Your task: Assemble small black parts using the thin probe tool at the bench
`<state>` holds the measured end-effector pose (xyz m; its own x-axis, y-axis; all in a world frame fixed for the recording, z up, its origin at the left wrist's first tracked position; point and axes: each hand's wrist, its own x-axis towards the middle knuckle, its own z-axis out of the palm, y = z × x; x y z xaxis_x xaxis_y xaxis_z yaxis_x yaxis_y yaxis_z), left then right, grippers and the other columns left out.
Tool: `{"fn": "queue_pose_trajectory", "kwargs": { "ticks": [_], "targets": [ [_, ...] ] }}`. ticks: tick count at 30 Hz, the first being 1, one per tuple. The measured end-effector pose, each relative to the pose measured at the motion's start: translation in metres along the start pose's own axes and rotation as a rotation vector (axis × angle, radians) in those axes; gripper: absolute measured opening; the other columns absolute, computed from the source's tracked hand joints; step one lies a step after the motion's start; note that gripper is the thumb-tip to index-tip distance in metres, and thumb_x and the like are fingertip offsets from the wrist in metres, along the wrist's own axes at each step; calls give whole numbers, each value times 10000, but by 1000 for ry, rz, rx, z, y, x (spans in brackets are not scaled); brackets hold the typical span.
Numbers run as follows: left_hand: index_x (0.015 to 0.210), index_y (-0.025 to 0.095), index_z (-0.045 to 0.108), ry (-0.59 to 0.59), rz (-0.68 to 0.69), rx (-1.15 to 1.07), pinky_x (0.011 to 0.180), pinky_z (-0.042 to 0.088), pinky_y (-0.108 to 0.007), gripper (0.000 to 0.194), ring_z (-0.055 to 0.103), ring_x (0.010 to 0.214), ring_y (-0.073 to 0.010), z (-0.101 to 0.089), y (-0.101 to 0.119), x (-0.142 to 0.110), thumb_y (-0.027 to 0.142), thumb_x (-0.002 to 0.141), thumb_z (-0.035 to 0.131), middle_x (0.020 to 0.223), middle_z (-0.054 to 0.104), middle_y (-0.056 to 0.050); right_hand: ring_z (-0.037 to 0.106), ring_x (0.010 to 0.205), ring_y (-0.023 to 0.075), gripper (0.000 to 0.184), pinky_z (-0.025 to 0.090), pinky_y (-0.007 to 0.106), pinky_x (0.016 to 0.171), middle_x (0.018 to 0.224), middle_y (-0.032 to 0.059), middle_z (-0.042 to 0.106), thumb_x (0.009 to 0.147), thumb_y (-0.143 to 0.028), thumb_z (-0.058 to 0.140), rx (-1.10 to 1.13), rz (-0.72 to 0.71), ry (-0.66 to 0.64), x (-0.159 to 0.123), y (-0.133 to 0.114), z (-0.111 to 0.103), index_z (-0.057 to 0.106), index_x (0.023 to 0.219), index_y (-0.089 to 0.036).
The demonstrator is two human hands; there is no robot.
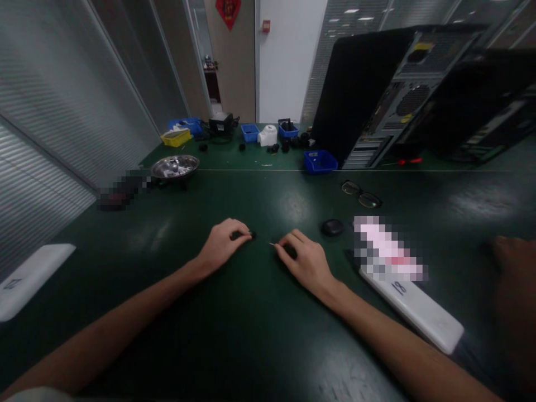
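Over the middle of the dark green table (251,312), my left hand (226,241) pinches a small black piece (252,235) between thumb and fingertips. Its exact kind is too small to make out. A short distance to the right, my right hand (305,259) is closed in a pinch on a thin, pale, pin-like piece (272,243), whose tip points toward the left hand. The two pieces are apart. Just beyond my right hand lies a black rounded object (333,226), perhaps a mouse.
Eyeglasses (360,194) and a white numbered block (419,307) lie to the right. A metal bowl (175,166) stands back left, a blue bin (320,161) back right beside a computer tower (377,95). Another white block (33,279) is at left. Another person's arm (517,279) rests at far right.
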<state>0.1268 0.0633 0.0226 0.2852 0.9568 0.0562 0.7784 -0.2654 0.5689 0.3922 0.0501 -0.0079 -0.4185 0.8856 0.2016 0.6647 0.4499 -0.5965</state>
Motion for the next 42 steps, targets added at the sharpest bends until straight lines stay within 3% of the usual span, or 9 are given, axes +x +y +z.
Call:
{"fn": "queue_pose_trajectory", "kwargs": {
  "ticks": [2, 5, 10, 14, 31, 42],
  "targets": [
    [935, 221, 745, -84, 72, -65, 886, 524, -317, 110, 656, 998, -180, 13, 21, -11, 310, 932, 679, 1053, 737, -27, 616, 766, 127, 208, 432, 254, 660, 945, 12, 644, 1033, -359, 530, 86, 33, 21, -7, -2, -3, 646, 930, -221],
    [937, 201, 726, -158, 104, -177, 898, 516, -326, 120, 651, 994, -174, 16, 32, -21, 290, 957, 648, 1055, 722, -35, 610, 757, 132, 177, 439, 254, 649, 930, 13, 638, 1015, -341, 553, 195, 28, -8, -14, -5, -5, 647, 923, -222],
    [952, 190, 718, -184, 47, -233, 804, 514, -302, 112, 642, 892, -157, 10, 29, -22, 286, 948, 661, 1041, 707, -36, 601, 742, 139, 178, 429, 263, 643, 931, 16, 637, 1006, -351, 557, 169, 13, -45, -14, -7, -5, 645, 917, -225],
    [1091, 205, 727, -184, 8, -211, 759, 512, -286, 193, 628, 835, -151, 10, 31, -24, 291, 920, 700, 967, 700, -26, 604, 737, 137, 179, 412, 271, 652, 934, 6, 636, 1003, -354, 561, 122, 12, -64, -14, -8, -4, 642, 907, -227],
    [1191, 223, 750, -164, 294, -145, 966, 541, -367, 259, 660, 1081, -193, 12, 29, -32, 253, 993, 584, 1164, 724, -70, 608, 769, 142, 199, 432, 266, 682, 967, 23, 636, 1020, -362, 535, 109, -103, -67, -19, -12, -5, 641, 942, -213],
    [1189, 213, 749, -159, 358, -104, 935, 562, -360, 265, 673, 1048, -187, 11, 30, -31, 262, 1002, 567, 1139, 728, -80, 614, 771, 136, 194, 437, 254, 677, 969, 21, 639, 1023, -367, 535, 92, -148, -79, -17, -14, -3, 653, 973, -221]
  ]
}}
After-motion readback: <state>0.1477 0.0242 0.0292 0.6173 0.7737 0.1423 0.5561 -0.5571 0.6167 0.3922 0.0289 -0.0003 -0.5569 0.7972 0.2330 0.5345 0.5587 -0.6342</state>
